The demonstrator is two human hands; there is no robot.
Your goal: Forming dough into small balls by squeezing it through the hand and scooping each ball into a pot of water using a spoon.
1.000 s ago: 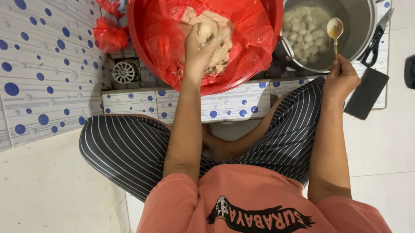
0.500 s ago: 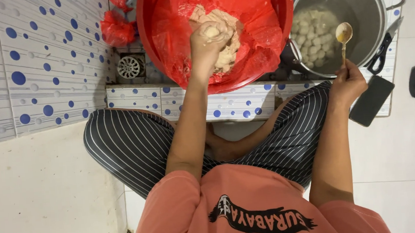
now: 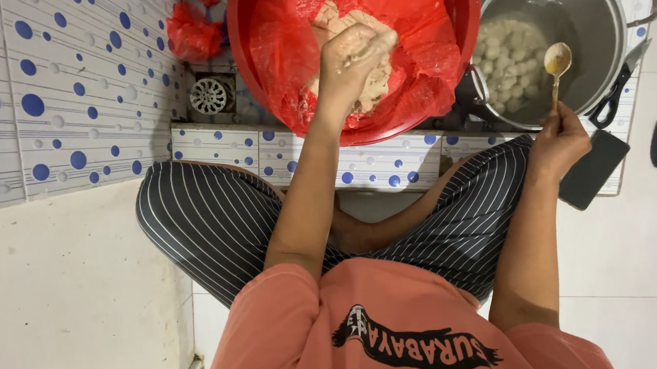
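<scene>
Two hands work: left hand (image 3: 351, 60) squeezes dough (image 3: 372, 89) in its grip, right hand (image 3: 560, 141) pinches a spoon (image 3: 557, 60) over the pot (image 3: 603, 26).

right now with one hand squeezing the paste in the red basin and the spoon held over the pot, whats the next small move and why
Probably bring the spoon across to the left hand and scoop off a ball. That hand is clenched on the pale paste in the red basin, while the right hand holds the spoon by the pot, where pale balls already sit in the liquid.
</scene>
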